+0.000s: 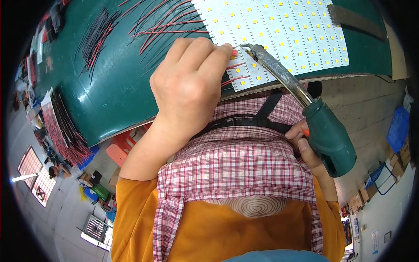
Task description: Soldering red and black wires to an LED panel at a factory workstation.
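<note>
My left hand (188, 83) sits knuckles-up at the near edge of the green bench (113, 87), forearm running down and left toward my orange sleeve. The fingers are curled tight, and the fingertips (224, 50) press down at the left edge of the white LED panel (279, 30), where a red wire (235, 66) end pokes out beside them. I can't tell whether the fingers actually pinch that wire or only pin it to the panel.

My right hand (307, 148) is low at the right, mostly hidden behind the green handle of the soldering gun (325, 135). The fingers are wrapped closed around that handle, one of them lying along its near side. The gun's metal barrel slants up and left, and its tip (244, 46) rests at the panel's left edge, just beside my left fingertips.

Loose red and black wires (166, 24) lie fanned on the bench left of the panel, with another bundle (98, 37) farther left.
</note>
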### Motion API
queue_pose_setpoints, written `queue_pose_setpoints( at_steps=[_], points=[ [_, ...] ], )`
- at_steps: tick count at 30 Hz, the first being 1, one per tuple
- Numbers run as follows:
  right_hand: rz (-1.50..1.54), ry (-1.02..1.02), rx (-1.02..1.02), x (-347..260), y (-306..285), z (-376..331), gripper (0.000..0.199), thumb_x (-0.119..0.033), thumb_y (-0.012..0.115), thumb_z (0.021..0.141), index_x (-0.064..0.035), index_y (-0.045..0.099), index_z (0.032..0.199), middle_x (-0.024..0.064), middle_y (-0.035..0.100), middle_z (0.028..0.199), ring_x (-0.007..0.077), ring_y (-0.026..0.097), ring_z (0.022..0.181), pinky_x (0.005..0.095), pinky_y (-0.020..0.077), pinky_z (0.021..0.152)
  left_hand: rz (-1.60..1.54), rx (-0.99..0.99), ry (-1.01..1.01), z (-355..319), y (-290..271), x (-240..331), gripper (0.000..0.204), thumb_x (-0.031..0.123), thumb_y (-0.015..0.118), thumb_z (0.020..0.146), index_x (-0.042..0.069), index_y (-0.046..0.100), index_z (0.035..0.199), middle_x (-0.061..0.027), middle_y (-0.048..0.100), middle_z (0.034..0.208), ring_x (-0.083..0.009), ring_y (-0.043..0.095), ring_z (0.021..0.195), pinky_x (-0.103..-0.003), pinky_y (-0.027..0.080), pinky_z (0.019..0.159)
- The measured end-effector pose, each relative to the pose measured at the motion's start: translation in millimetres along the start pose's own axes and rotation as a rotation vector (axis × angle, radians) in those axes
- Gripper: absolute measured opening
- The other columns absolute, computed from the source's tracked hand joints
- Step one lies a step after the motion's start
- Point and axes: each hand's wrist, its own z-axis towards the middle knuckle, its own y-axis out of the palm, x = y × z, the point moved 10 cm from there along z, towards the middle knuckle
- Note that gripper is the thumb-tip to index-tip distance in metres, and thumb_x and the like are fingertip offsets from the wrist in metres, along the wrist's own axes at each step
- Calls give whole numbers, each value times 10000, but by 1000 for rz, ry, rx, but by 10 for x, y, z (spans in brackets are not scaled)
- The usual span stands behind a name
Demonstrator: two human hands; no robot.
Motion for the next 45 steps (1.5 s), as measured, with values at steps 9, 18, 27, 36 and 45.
queue_pose_setpoints(
  at_steps=[9, 18, 27, 36, 45],
  points=[
    [-225, -121, 49, -169, -39, -22, 58, -132, 640, 825, -92, 681, 835, -6, 696, 796, 162, 640, 729, 281, 496, 704, 38, 9, 65, -16, 9, 43, 208, 14, 678, 629, 73, 682, 829, -15, 584, 738, -177, 590, 707, -276, 472, 543],
    [9, -19, -81, -107, 10, -4, 148, -97, 627, 844, 4, 625, 952, 90, 669, 908, 121, 616, 777, 245, 489, 676, 118, -7, 109, -37, 36, 86, 212, 100, 650, 627, 97, 660, 839, 9, 543, 766, -150, 575, 733, -255, 468, 514],
    [-132, -62, -65, -116, 13, 34, 113, -113, 600, 862, -15, 645, 894, 65, 672, 871, 143, 619, 771, 242, 472, 670, -1, 3, 49, 1, -6, -56, 193, 77, 660, 639, 82, 661, 833, -11, 561, 765, -177, 577, 725, -280, 474, 538],
    [-321, -60, -24, -250, 46, 136, 71, -105, 618, 818, -90, 681, 844, -9, 700, 809, 169, 652, 751, 280, 493, 715, -5, -41, -43, 42, 20, -93, 233, -74, 672, 676, 58, 683, 868, -42, 609, 759, -205, 585, 683, -297, 475, 584],
    [295, 49, 101, -12, -33, 72, 112, -68, 629, 842, -21, 638, 944, 47, 709, 851, 141, 672, 788, 228, 524, 665, 71, 37, 41, 4, 33, -49, 240, 56, 636, 603, 64, 655, 842, -21, 571, 765, -192, 579, 712, -281, 480, 521]
  ],
)
